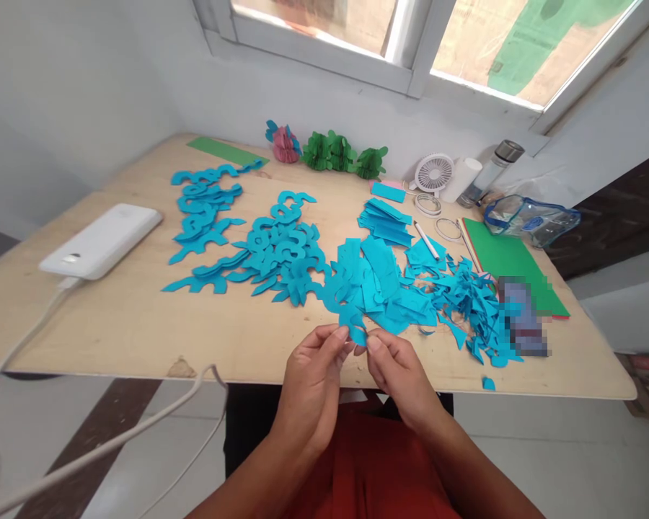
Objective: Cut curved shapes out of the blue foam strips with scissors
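Between my two hands, at the table's front edge, is a small blue paper cutout (352, 321). My left hand (318, 360) pinches its left side between thumb and fingers. On its right side, my right hand (392, 360) has thumb and forefinger closed on the same piece. Just beyond my fingers lies a heap of blue paper pieces (381, 277). Curved blue cutouts (281, 249) are piled left of that heap, with more wavy cutouts (200, 205) farther left. Small blue scraps (473, 303) are spread to the right.
A white power bank (102, 241) with a cable lies left. Folded blue strips (386, 222), a pen (427, 240), green paper (519, 267) and a clear pouch (535, 220) are right. Along the back stand green paper figures (338, 153), a small fan (433, 174) and a bottle (491, 173).
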